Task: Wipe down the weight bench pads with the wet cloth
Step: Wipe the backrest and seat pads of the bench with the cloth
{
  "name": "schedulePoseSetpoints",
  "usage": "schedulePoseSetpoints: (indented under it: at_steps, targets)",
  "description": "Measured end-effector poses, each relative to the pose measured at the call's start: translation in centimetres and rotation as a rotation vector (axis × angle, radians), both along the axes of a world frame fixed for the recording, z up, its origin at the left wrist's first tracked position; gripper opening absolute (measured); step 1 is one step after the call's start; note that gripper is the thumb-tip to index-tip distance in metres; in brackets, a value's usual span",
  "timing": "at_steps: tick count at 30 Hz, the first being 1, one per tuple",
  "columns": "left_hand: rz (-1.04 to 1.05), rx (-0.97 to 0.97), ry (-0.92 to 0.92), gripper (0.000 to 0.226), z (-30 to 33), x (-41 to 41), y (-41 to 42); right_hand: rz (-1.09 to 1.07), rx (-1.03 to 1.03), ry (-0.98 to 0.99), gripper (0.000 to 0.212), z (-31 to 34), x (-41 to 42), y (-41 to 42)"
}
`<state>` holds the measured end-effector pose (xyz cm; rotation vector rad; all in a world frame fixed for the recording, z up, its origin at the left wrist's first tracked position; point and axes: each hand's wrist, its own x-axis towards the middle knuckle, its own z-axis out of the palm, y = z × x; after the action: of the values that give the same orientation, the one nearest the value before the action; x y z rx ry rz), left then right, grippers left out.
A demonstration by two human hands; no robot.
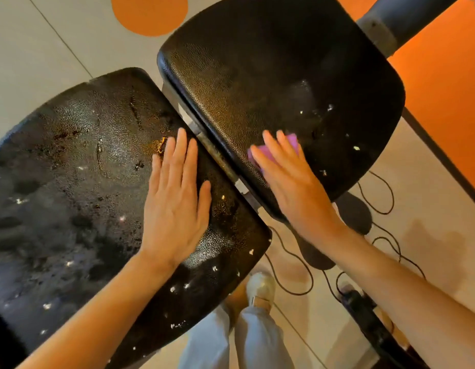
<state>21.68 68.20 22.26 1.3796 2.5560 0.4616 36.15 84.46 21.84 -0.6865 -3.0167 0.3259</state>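
Note:
Two black, worn leather bench pads fill the view. The long pad [79, 182] lies at the left, scuffed and flecked with white specks. The shorter pad [271, 83] lies at the upper right, across a narrow gap with a metal bracket [217, 158]. My left hand [175, 198] rests flat on the long pad near the gap, fingers straight. My right hand [292, 179] presses a purple cloth [291, 143] flat against the shorter pad near its front edge; only the cloth's far corner shows past my fingers.
A dark metal frame post [396, 20] rises at the top right beside an orange wall [444, 97]. Black cables [382, 198] loop on the tiled floor under the bench. My legs and a shoe [260, 288] stand below the gap.

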Motion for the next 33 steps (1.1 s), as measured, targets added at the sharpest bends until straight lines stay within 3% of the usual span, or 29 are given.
schedulePoseSetpoints:
  at_steps: [3, 7, 10, 16, 18, 20, 22, 28, 33]
  targets:
    - [0.056, -0.048, 0.015, 0.063, -0.5, 1.1, -0.2, 0.048, -0.065, 0.016, 0.060, 0.8, 5.6, -2.0]
    - [0.051, -0.086, 0.049, 0.065, -0.8, 1.4, -0.3, -0.030, -0.256, 0.124, 0.048, 0.0, -1.3, 2.0]
    - [0.053, -0.093, 0.051, 0.066, -0.9, 1.4, -0.3, -0.118, -0.167, 0.117, 0.044, -0.3, -4.6, 4.1]
    - [0.033, -0.057, 0.013, 0.061, -0.5, 1.4, -0.3, 0.004, -0.058, 0.069, 0.047, 0.3, 6.4, -0.7]
    - [0.000, -0.046, 0.002, 0.058, -0.5, 1.4, -0.3, 0.012, -0.076, 0.061, 0.045, -0.6, 3.0, 1.6]
    - [-0.023, -0.037, -0.004, 0.056, -0.7, 1.3, -0.4, -0.097, -0.141, 0.168, 0.043, -1.5, -2.5, 4.6]
    - [-0.028, -0.038, -0.007, 0.054, -0.8, 1.4, -0.4, -0.203, -0.087, 0.153, 0.046, -1.1, -5.1, 5.8]
    - [-0.020, -0.037, -0.015, 0.054, -0.6, 1.4, -0.3, -0.090, -0.088, 0.098, 0.053, 0.9, 6.1, -1.2]
    - [-0.023, -0.021, -0.023, 0.054, -0.7, 1.4, -0.4, -0.194, -0.219, 0.176, 0.040, -0.5, -2.8, 6.1]
